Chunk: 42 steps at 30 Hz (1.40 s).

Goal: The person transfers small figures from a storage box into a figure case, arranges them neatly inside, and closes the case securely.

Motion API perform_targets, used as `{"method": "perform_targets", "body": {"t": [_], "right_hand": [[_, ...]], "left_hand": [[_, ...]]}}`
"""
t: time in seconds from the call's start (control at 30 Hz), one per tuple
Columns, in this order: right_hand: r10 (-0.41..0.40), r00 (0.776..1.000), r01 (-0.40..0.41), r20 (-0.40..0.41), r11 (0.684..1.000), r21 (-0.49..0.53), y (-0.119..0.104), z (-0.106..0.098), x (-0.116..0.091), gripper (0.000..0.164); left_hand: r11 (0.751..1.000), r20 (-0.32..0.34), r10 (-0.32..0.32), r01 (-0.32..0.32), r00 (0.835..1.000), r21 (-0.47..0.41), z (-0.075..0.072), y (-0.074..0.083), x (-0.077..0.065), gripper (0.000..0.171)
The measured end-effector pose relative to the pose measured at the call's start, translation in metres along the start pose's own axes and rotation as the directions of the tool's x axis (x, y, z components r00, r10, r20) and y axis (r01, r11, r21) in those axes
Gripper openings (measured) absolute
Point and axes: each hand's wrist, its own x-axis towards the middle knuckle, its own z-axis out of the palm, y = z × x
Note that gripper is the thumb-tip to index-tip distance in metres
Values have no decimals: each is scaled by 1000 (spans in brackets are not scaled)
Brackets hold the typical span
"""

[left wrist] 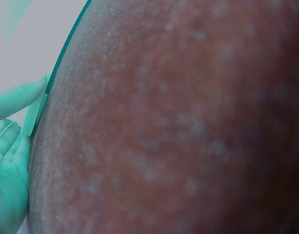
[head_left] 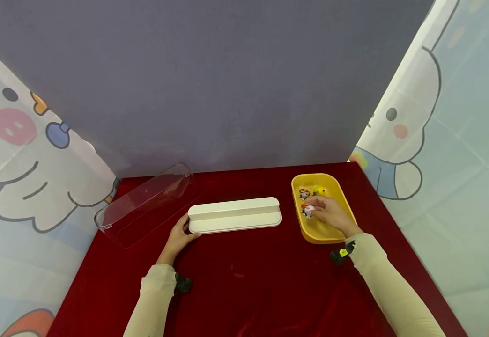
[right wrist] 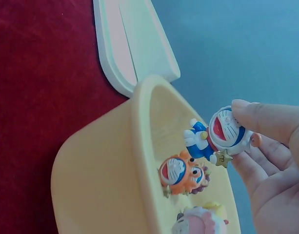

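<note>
My right hand (head_left: 332, 213) is over the yellow basin (head_left: 324, 239), pinching a small blue-and-white cat figurine (right wrist: 215, 134) between thumb and fingers. The figurine has an open red mouth and a gold star. Inside the basin lie an orange-maned figurine (right wrist: 181, 174), a pinkish figurine (right wrist: 198, 222) partly cut off by the right wrist view's edge, and a yellow figurine (head_left: 319, 190). My left hand (head_left: 179, 238) grips the left end of a long white stepped stand (head_left: 235, 223), thumb along its front edge. The left wrist view mostly shows blurred red cloth.
A clear plastic box cover (head_left: 143, 203) lies slantwise at the table's back left. Dark red cloth (head_left: 244, 281) covers the table. A grey wall panel (head_left: 236, 93) stands behind, with cartoon-printed curtains (head_left: 400, 140) at both sides.
</note>
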Motion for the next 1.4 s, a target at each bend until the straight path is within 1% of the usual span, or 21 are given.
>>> {"method": "perform_targets", "body": {"t": [0.07,0.17,0.27,0.33,0.43,0.5,0.63,0.77,0.87,1.0,1.2,1.33,1.4], "right_hand": [[-25,1000,25,0,1000,-2,0,2,1,33],[-57,998,57,-3,998,11,0,6,3,32],[-80,997,80,0,996,32,0,9,4,33],[-81,997,81,-4,996,49,-2,10,5,34],[-78,997,78,-1,994,72,-7,12,6,34],[-73,997,73,-1,994,80,-9,13,7,34],[-65,998,65,-3,995,75,-11,15,9,32],[-51,999,51,3,997,51,-13,16,10,32],[-42,999,40,18,997,65,-15,18,11,31],[-63,997,59,42,994,88,-16,20,13,32],[-64,997,62,41,997,46,-21,23,16,33],[-66,996,63,54,997,52,-23,27,18,34],[-67,996,64,56,997,53,-24,28,19,33]], "left_hand": [[1000,-5,-2,2,1000,-5,0,-1,0,90],[1000,6,-25,25,1000,-10,-1,-4,0,90],[998,20,-44,45,999,-38,-2,-1,-1,90],[999,35,-32,33,999,-34,-2,8,-3,89],[999,35,-17,19,999,-39,-3,22,-7,87],[1000,36,-14,15,999,-18,-3,31,-9,86],[999,34,-36,36,999,-19,-2,36,-12,86],[998,41,-52,53,998,-28,-2,36,-12,86],[998,44,-51,53,998,-38,-3,35,-12,86],[999,40,-42,43,998,-31,-3,34,-12,86],[999,43,-44,45,998,-27,-3,36,-12,85],[999,44,-42,43,998,-21,-3,36,-10,86],[999,43,-39,40,998,-26,-3,33,-7,87]]}}
